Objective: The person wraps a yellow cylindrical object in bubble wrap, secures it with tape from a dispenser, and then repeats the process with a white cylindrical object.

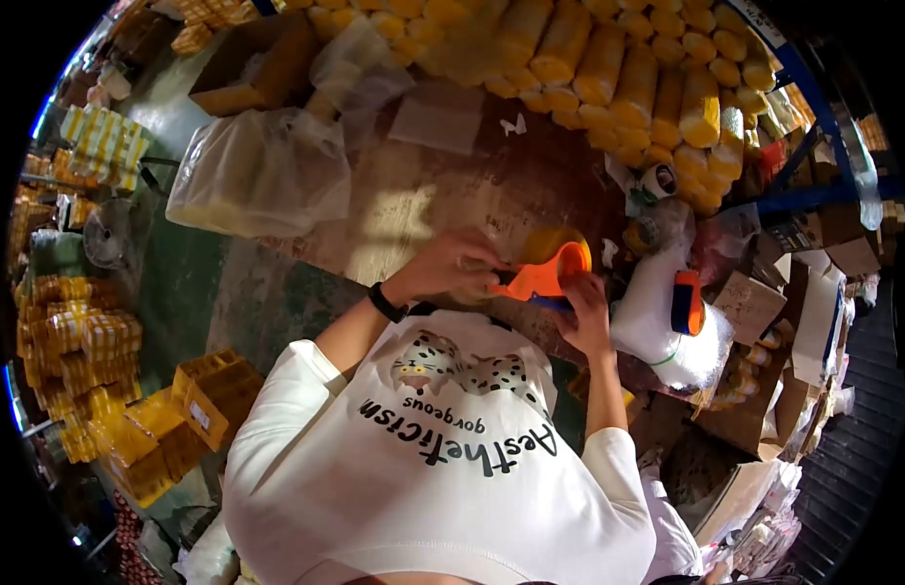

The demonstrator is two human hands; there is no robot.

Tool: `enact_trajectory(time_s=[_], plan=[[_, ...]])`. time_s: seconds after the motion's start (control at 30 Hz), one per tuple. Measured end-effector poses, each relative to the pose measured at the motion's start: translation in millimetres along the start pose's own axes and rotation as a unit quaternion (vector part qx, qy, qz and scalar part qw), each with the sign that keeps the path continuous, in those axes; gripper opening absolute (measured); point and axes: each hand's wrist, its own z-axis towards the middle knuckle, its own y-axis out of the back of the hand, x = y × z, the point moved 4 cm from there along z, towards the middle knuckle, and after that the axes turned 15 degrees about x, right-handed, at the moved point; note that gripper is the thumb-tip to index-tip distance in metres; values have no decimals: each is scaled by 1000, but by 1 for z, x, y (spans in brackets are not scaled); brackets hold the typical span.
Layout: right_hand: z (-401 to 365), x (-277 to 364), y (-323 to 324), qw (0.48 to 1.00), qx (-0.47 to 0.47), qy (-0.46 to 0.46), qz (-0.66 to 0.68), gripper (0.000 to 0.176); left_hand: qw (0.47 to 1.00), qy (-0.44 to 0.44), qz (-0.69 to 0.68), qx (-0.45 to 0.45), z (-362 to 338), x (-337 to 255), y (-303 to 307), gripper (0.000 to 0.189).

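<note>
My right hand (pixel 584 302) is closed around an orange and blue tape dispenser (pixel 540 281), held just above the table in front of my shirt. A yellowish round thing (pixel 550 244), maybe a tape roll, shows behind it. My left hand (pixel 462 263), with a dark band on the wrist, has its fingers pinched together at the dispenser's narrow left end. Whether they grip the tape's loose end or the dispenser itself is too small to tell. A second orange and blue tape dispenser (pixel 687 302) rests to the right, on a clear-wrapped white bundle (pixel 657 317).
Brown tabletop (pixel 423 195) lies ahead, bearing a clear plastic bag (pixel 262 175) at left and white scraps (pixel 514 125). Yellow wrapped rolls (pixel 609 68) are piled at the back. Yellow boxes (pixel 170 419) stand low left. Opened cartons (pixel 774 390) crowd the right, beside a blue rack (pixel 833 127).
</note>
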Motion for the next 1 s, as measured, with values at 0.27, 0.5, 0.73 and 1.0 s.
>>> enact_trajectory(time_s=[0.27, 0.5, 0.73, 1.0], plan=[[7, 25, 26, 996, 27, 57, 55, 45, 968, 63, -234, -67, -1, 11, -6, 7], [-46, 15, 50, 980, 60, -149, 115, 32, 956, 149, -199, -157, -13, 18, -18, 9], [-44, 42, 50, 897, -51, -423, 115, 41, 985, -87, 47, -140, 9, -11, -46, 12], [-51, -2, 36, 802, -128, -570, 122, 53, 991, -105, 22, -84, 3, -19, -53, 8]])
